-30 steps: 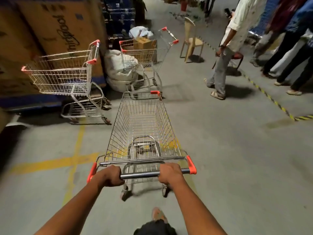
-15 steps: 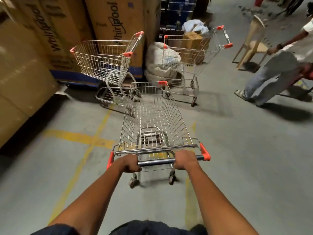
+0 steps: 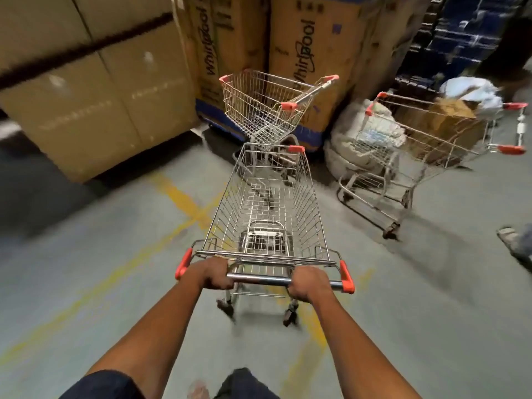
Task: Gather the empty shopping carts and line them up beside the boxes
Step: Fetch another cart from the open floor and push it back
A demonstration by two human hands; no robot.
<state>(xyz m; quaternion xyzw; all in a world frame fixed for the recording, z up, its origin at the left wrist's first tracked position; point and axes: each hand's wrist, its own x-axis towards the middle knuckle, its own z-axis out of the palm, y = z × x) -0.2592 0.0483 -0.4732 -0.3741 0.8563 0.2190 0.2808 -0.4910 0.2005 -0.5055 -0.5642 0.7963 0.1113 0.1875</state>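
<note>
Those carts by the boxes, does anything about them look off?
The right cart is not empty: it holds a brown box and a white bag. The cart by the boxes stands askew to the pushed cart, so they are not yet lined up.

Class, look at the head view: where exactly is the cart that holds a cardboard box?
The loaded cart stands at the right of the head view, beside a white sack, to the right of the empty parked cart and the Whirlpool boxes.
</note>
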